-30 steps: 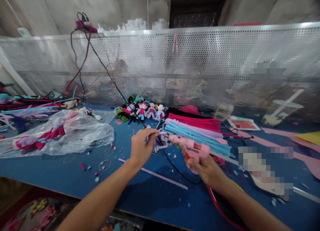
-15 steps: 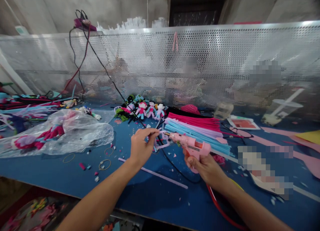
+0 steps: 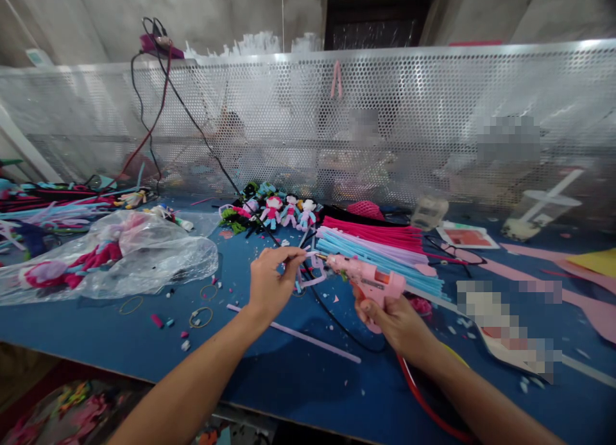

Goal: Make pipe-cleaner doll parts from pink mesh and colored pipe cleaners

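Note:
My right hand [image 3: 385, 313] is wrapped round the grip of a pink hot glue gun [image 3: 373, 279], its metal nozzle pointing left. Pinched between the fingertips of my left hand [image 3: 274, 275] is a bent lilac pipe cleaner [image 3: 315, 279]. The nozzle tip is right at this piece; whether they touch I cannot tell. A straight lilac pipe cleaner [image 3: 317, 343] lies on the blue table [image 3: 269, 387] below my hands. Behind the glue gun are bundles of blue pipe cleaners [image 3: 366, 255] and red pipe cleaners [image 3: 375, 235].
Several small dolls [image 3: 290, 210] sit by the perforated metal screen [image 3: 289, 130]. At left lies a clear plastic bag [image 3: 183, 259] with dolls. A black cable [image 3: 337, 323] crosses the table. A plastic cup [image 3: 539, 214] with a straw stands at right, beyond a blurred pale object [image 3: 510, 336].
Almost nothing differs. The view has shifted very slightly; both hands keep the same hold, with the nozzle at the lilac pipe cleaner.

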{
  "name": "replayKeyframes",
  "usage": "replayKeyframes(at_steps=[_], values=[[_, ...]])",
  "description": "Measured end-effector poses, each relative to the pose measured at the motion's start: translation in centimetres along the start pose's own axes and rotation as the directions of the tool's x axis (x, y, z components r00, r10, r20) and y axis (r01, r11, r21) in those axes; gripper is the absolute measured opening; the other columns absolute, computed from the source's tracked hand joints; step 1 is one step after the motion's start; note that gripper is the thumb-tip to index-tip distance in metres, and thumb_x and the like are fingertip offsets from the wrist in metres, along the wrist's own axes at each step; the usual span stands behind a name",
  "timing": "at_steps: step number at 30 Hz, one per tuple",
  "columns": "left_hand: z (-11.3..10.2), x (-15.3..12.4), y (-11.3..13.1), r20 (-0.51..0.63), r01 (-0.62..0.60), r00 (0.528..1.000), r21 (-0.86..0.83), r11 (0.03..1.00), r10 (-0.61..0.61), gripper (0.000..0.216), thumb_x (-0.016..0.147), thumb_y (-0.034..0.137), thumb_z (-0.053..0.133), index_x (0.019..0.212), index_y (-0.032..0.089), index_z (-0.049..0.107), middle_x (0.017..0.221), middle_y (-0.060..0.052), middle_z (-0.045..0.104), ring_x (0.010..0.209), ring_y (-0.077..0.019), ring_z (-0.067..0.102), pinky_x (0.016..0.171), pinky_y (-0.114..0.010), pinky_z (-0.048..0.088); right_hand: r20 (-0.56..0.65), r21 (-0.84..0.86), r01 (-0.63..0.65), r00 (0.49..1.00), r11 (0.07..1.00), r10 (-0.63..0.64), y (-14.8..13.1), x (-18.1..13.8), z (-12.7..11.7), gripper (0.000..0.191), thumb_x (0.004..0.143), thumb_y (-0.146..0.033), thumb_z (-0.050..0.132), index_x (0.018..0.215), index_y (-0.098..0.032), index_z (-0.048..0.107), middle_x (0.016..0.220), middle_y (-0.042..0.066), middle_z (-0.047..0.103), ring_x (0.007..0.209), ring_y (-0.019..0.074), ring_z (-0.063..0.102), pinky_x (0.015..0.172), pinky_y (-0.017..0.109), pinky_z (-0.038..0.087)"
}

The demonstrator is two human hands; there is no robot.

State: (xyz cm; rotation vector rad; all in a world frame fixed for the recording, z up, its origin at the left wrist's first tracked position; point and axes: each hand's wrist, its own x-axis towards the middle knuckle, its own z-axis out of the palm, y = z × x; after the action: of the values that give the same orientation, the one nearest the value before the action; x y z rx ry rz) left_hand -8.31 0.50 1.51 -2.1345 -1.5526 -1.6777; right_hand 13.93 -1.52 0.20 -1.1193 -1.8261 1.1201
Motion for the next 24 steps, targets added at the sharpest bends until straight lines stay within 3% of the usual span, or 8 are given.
replayKeyframes(at_steps=[12,20,24], values=[[0.0,-0.1,-0.3,-0.01,0.048,0.999,-0.001,0.999,-0.048,0.009,0.081,0.027,0.06,0.081,0.025,0.07,0.073,0.003,0.071,0.068,-0.0142,0.061,0.071,-0.027,0.044,0.001,-0.022,0.022,1.0,1.0,-0.022,0.4,-0.2,-0.2,0.04,0.083,-0.057,0.043,0.069,-0.02,0.047,0.06,0.0,0.046,0.053,0.0127,0.041,0.049,0.026,0.036],[0.1,-0.1,-0.1,0.002,0.058,0.998,-0.022,0.998,-0.058,0.009,0.081,0.026,0.061,0.08,0.025,0.07,0.075,0.003,0.071,0.068,-0.0141,0.061,0.071,-0.028,0.044,-0.003,0.061,0.034,0.999,0.998,-0.034,1.4,-0.2,0.3,0.036,0.083,-0.054,0.049,0.087,-0.019,0.053,0.064,0.0,0.05,0.055,0.0134,0.044,0.05,0.026,0.038],[0.1,-0.2,0.0,-0.001,0.044,0.999,-0.026,0.999,-0.044,0.009,0.081,0.026,0.061,0.079,0.025,0.069,0.074,0.003,0.071,0.067,-0.0138,0.06,0.071,-0.027,0.043,-0.008,0.02,0.044,0.999,0.999,-0.044,1.1,-0.2,0.2,0.036,0.083,-0.055,0.048,0.077,-0.02,0.051,0.062,-0.001,0.049,0.054,0.0129,0.043,0.049,0.025,0.037]])
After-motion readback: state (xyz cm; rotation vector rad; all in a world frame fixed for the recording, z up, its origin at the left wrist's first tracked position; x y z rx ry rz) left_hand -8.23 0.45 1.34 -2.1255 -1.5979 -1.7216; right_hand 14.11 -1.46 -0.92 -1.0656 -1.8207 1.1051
